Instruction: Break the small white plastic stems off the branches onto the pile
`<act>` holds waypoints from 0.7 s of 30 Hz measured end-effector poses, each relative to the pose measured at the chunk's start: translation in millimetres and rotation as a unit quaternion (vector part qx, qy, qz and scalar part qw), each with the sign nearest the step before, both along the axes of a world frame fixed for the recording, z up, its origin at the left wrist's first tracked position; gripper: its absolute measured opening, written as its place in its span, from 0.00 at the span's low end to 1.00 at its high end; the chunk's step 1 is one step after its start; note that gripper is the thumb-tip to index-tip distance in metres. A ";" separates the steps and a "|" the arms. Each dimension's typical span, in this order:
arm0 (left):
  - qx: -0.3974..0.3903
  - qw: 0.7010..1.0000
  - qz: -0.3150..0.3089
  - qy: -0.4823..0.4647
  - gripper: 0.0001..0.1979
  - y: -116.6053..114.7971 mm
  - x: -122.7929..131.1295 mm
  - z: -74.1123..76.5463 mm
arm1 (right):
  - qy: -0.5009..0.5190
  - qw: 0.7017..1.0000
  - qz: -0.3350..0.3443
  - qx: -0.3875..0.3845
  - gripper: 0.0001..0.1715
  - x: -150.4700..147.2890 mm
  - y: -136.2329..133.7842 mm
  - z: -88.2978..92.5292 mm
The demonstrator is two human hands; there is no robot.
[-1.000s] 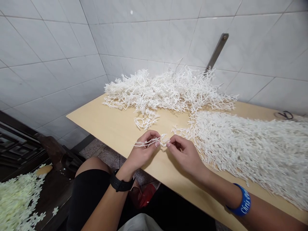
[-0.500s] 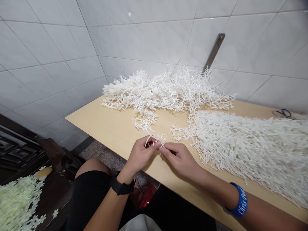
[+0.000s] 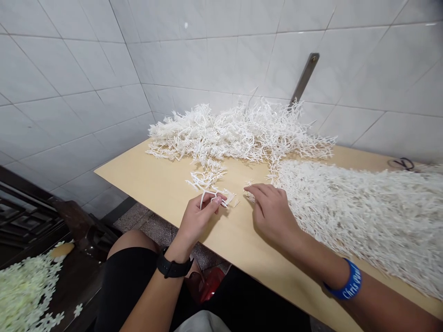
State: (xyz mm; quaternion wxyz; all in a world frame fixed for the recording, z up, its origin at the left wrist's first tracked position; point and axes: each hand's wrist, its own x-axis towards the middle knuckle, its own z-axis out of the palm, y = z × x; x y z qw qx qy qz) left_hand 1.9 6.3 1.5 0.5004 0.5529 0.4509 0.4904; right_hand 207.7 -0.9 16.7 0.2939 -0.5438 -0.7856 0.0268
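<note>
My left hand (image 3: 202, 214) is closed, with thumb and fingers pinching a white branched plastic sprig (image 3: 204, 196). The sprig's thin twigs stick out above the fingers and past the thumb. Just behind it, a small cluster of loose white sprigs (image 3: 209, 175) lies on the table. To the right, my right hand (image 3: 273, 207) hovers palm down at the near left end of a broad heap of short white pieces (image 3: 353, 203). Its fingers reach left over a few stray bits and look apart from the thumb, which is mostly hidden. I see nothing held in it.
A tall tangle of white branched sprigs (image 3: 235, 131) runs along the back of the tan tabletop (image 3: 131, 170). A metal bracket (image 3: 304, 78) stands against the tiled wall, and a dark loop (image 3: 401, 163) lies back right. Pale flower pieces (image 3: 24, 290) are piled low at left.
My hands were together at the sprig and are now apart. The right hand has moved right and slightly away from me, towards the heap; the left keeps the sprig, shifted slightly left.
</note>
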 end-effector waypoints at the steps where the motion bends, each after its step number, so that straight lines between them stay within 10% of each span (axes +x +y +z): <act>1: -0.001 1.000 -0.007 -0.002 0.14 0.0 -0.2 -0.3 | 0.041 0.999 0.013 -0.014 0.16 -2.2 -1.1 2.2; 9: -0.010 0.998 -0.068 0.006 0.12 -2.5 4.4 6.0 | 0.264 0.927 0.113 -0.241 0.14 -19.3 -3.0 10.1; 21: 0.026 0.998 0.009 0.064 0.14 -2.9 10.4 8.9 | 0.257 0.922 0.131 -0.259 0.22 -23.4 -7.6 12.4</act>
